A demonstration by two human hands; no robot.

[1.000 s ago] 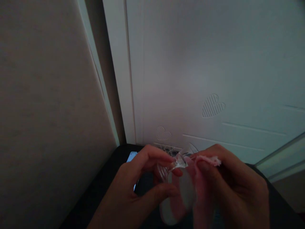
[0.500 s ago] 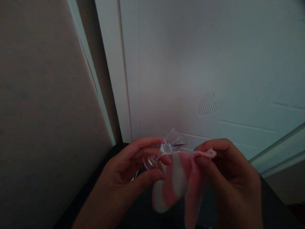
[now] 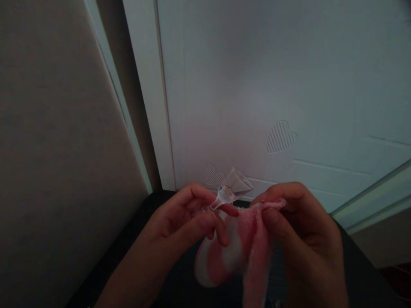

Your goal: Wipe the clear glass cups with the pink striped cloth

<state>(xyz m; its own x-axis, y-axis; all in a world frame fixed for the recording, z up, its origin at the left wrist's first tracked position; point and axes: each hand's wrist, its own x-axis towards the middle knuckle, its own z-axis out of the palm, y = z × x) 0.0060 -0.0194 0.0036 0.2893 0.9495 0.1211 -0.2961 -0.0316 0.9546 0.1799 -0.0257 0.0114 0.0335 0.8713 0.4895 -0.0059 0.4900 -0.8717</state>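
Note:
My left hand (image 3: 189,218) is closed around the stem of a small clear stemmed glass (image 3: 236,186). The glass is tilted, its flared, faceted bowl pointing up and to the right, while its foot is hidden among my fingers. Between the thumb and fingers of my right hand (image 3: 298,231) is the bunched edge of a soft, pink-and-white striped cloth, which looks like a fuzzy sock (image 3: 221,265). Its rounded striped end hangs below the glass, behind my left fingertips, and a plain pink part dangles under my right hand.
A white door panel (image 3: 231,94) with embossed hearts stands right ahead. Along the left runs a grey-brown wall or panel (image 3: 58,141). Beneath my hands is a dark surface (image 3: 176,282). The light is dim.
The left fingers have shifted from beside the glass's foot to close over it and the stem. The sock's rounded end has swung slightly left. My right hand has moved a little left, still pinching the cloth.

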